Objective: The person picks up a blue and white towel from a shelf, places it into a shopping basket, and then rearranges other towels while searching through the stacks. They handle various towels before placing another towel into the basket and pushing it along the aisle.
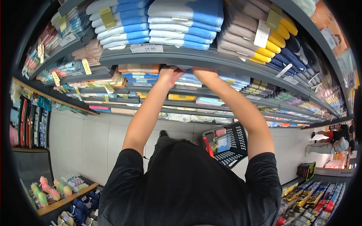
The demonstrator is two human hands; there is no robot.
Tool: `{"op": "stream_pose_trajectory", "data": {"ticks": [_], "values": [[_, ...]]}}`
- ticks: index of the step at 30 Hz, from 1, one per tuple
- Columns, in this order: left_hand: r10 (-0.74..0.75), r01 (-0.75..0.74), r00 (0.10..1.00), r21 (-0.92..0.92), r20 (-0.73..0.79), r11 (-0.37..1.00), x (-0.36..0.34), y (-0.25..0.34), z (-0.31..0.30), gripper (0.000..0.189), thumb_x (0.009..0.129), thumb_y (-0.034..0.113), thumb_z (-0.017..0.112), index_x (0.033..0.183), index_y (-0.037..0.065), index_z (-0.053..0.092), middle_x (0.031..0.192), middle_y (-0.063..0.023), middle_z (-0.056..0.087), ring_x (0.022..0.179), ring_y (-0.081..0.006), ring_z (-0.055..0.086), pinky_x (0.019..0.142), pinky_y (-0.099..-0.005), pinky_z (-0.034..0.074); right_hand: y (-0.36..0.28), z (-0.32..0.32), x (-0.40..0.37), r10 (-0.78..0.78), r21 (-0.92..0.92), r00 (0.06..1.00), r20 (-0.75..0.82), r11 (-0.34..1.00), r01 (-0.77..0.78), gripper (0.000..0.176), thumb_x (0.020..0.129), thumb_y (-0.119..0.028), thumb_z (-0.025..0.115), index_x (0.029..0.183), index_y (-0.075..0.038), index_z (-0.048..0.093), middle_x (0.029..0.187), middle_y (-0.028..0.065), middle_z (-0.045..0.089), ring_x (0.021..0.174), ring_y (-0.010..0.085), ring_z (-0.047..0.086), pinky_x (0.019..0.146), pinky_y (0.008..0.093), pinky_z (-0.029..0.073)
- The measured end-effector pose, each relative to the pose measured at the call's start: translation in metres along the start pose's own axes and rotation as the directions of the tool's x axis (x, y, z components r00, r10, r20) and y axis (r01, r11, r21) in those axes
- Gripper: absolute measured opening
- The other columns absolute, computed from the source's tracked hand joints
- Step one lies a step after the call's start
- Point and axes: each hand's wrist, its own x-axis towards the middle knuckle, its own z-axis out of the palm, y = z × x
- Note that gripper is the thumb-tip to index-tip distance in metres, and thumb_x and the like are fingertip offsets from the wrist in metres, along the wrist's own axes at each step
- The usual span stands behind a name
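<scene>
Both my arms reach forward to a shelf just below the one with the large blue and white towels (181,22). My left hand (170,76) is at the stacks of folded towels there, its fingers partly under the upper shelf edge. My right hand (204,74) is a little to the right, its fingertips hidden by that edge. Between the hands lie light blue folded towels (188,79). Orange striped towels (138,68) are stacked left of my left hand. What either hand grips cannot be made out.
A dark shopping basket (237,141) with packages stands on the tiled floor (94,135) to the right of my body. Brown and yellow towels (245,34) fill the upper right shelf. Two people (332,141) are at the far right, near another basket (306,170).
</scene>
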Motion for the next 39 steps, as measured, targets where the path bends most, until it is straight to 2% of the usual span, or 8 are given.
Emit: {"op": "stream_pose_trajectory", "data": {"ticks": [4,7,15,22,28,31,34,39], "values": [[0.169,-0.157,0.985,0.238,-0.033,0.958,-0.047,0.002,-0.002,0.046,0.090,0.006,0.063,0.130,-0.005,0.043,0.122,-0.0200,0.054,0.099,-0.0260,0.062,0.091,-0.0431,0.055,0.002,0.003,-0.030,-0.169,-0.116,0.983,-0.069,0.980,0.161,0.034,0.090,-0.028,0.061,0.113,-0.004,0.064,0.112,0.0201,0.066,0.105,0.0406,0.063,0.091,0.0496,0.049],[0.666,-0.539,0.730,0.726,0.151,0.426,-0.040,-0.016,-0.017,0.053,0.088,0.009,0.066,0.132,-0.007,0.041,0.120,-0.0211,0.055,0.098,-0.0324,0.062,0.090,-0.0450,0.051,0.008,-0.010,-0.040,-0.128,-0.010,0.991,0.037,0.992,0.129,0.048,0.088,-0.035,0.067,0.122,-0.003,0.060,0.121,0.0209,0.062,0.112,0.0413,0.059,0.097,0.0494,0.047],[0.377,-0.402,0.850,0.916,0.369,0.010,-0.043,0.033,0.009,0.058,0.083,0.023,0.075,0.126,-0.008,0.053,0.121,-0.0315,0.059,0.114,-0.0441,0.056,0.098,-0.0430,0.044,0.048,-0.027,-0.018,0.004,0.347,0.913,0.408,0.924,-0.159,0.049,0.089,-0.043,0.070,0.121,-0.007,0.061,0.115,0.0197,0.064,0.106,0.0359,0.061,0.092,0.0444,0.049],[0.521,-0.391,0.760,0.914,0.388,-0.110,-0.015,0.014,-0.016,0.057,0.082,0.026,0.075,0.119,-0.012,0.054,0.116,-0.0330,0.061,0.106,-0.0477,0.059,0.094,-0.0472,0.047,0.042,-0.045,-0.006,0.061,0.346,0.998,-0.001,0.936,-0.057,0.042,0.091,-0.041,0.067,0.115,-0.007,0.064,0.106,0.0163,0.067,0.097,0.0330,0.063,0.087,0.0443,0.051],[0.370,-0.199,0.907,0.979,0.202,-0.048,-0.049,0.025,0.009,0.059,0.081,0.031,0.077,0.115,-0.013,0.057,0.101,-0.0289,0.067,0.097,-0.0463,0.062,0.093,-0.0512,0.046,0.037,-0.027,-0.011,0.003,0.176,0.998,-0.055,0.984,0.007,0.040,0.091,-0.040,0.067,0.113,-0.007,0.065,0.103,0.0158,0.068,0.095,0.0327,0.064,0.086,0.0446,0.051],[0.685,-0.461,0.522,0.844,0.508,-0.275,-0.061,0.024,0.021,0.063,0.079,0.037,0.079,0.118,-0.007,0.059,0.103,-0.0227,0.069,0.096,-0.0419,0.064,0.091,-0.0499,0.048,0.043,-0.031,-0.012,0.003,0.232,0.998,0.060,0.973,-0.017,0.039,0.092,-0.040,0.066,0.113,-0.007,0.065,0.105,0.0157,0.068,0.095,0.0328,0.063,0.086,0.0446,0.051],[0.398,-0.463,0.810,0.886,0.430,-0.015,-0.041,0.045,0.024,0.055,0.083,0.030,0.076,0.127,0.002,0.059,0.119,-0.0204,0.064,0.107,-0.0364,0.059,0.096,-0.0451,0.046,0.040,-0.043,-0.008,0.044,0.306,0.963,0.267,0.943,-0.128,0.038,0.093,-0.039,0.062,0.116,-0.009,0.064,0.113,0.0154,0.066,0.102,0.0335,0.062,0.090,0.0454,0.048],[0.433,-0.415,0.749,0.864,0.502,-0.284,0.027,0.043,-0.003,0.068,0.086,0.055,0.065,0.133,0.007,0.054,0.138,-0.0176,0.054,0.126,-0.0341,0.049,0.105,-0.0429,0.040,0.050,-0.023,-0.012,0.107,0.330,0.961,0.256,0.925,-0.191,0.045,0.096,-0.040,0.055,0.128,-0.009,0.059,0.129,0.0169,0.060,0.120,0.0345,0.055,0.105,0.0456,0.038]]}}
